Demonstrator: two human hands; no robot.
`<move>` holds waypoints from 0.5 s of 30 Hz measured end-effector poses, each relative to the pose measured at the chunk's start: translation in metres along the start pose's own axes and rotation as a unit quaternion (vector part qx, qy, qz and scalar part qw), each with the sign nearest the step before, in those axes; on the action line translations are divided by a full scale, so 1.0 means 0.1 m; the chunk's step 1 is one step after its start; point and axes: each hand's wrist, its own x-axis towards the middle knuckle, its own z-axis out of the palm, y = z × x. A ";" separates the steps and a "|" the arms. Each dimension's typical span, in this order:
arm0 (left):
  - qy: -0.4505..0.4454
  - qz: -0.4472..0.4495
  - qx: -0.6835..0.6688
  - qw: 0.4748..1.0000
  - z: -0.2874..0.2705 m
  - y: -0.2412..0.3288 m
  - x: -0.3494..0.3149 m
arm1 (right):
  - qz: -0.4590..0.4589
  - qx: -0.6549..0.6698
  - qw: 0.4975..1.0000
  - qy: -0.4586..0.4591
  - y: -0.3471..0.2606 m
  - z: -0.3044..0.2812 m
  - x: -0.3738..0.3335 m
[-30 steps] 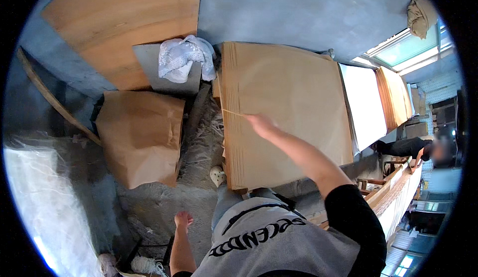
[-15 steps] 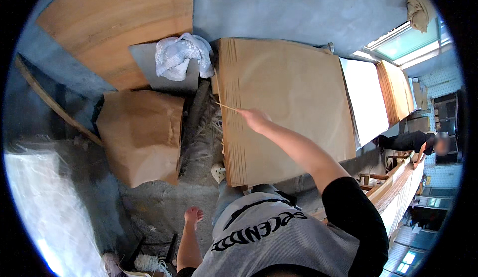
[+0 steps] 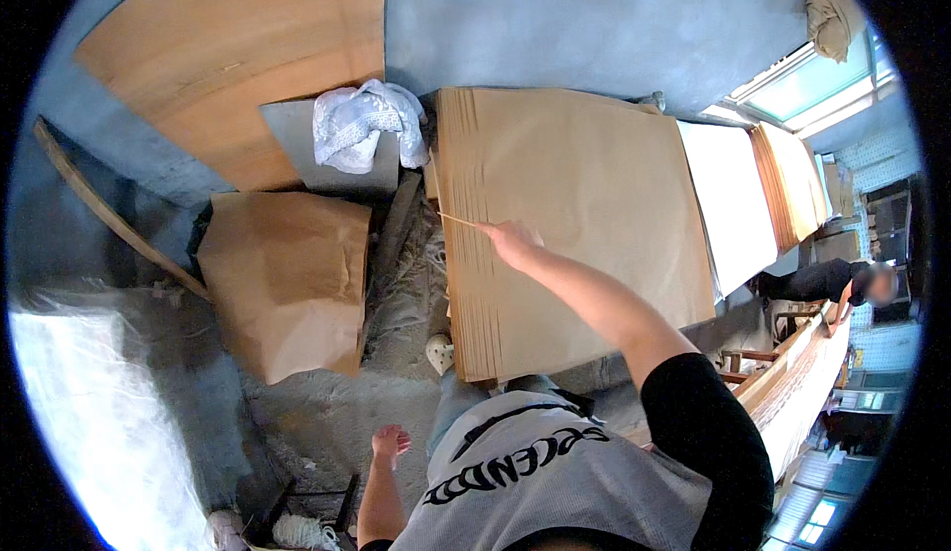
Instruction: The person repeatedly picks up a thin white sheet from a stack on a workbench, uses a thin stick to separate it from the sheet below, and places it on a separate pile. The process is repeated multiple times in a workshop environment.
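My right hand (image 3: 512, 245) reaches out over a stack of large brown paper sheets (image 3: 604, 185), closed around a thin wooden stick (image 3: 457, 219). The stick points left, its tip by the stack's left edge, where the sheets fan out in layered strips. I cannot tell whether the stick touches the paper. My left hand (image 3: 391, 440) hangs low at my left side, apart from everything, with its fingers loosely bent and nothing in it.
Left of the stack stands a brown-paper-covered pile (image 3: 287, 284); a white patterned cloth (image 3: 369, 125) drapes over a grey board behind. White sheets (image 3: 728, 195) and another brown stack (image 3: 790, 185) extend right. A co-worker (image 3: 817, 282) leans over a long table (image 3: 792, 383).
The surroundings sit slightly lower in the picture, as my view has shifted a little. My right hand still holds the stick over the stack's left part; my left hand stays empty.
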 end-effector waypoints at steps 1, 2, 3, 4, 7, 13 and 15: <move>-0.007 0.036 0.021 0.999 0.07 0.10 -0.05 | 0.010 0.105 0.994 0.004 0.13 0.08 0.02; -0.010 0.071 0.043 0.996 0.04 0.17 -0.09 | 0.018 0.213 0.977 0.006 0.31 0.18 0.01; 0.002 0.057 0.024 0.998 -0.03 0.15 -0.11 | 0.030 0.321 0.947 0.007 0.52 0.31 -0.03; 0.015 0.043 0.005 0.999 -0.10 0.11 -0.14 | 0.047 0.358 0.932 -0.008 0.83 0.48 -0.05; 0.055 -0.011 -0.036 0.998 -0.33 -0.18 -0.17 | -0.008 0.136 0.989 0.052 1.31 0.47 -0.32; 0.000 -0.007 -0.027 1.000 -0.14 -0.03 -0.05 | -0.013 0.196 0.980 -0.016 0.53 0.51 0.09; -0.005 0.036 0.041 0.998 0.14 0.27 -0.25 | -0.027 0.074 0.997 -0.005 0.20 0.24 0.01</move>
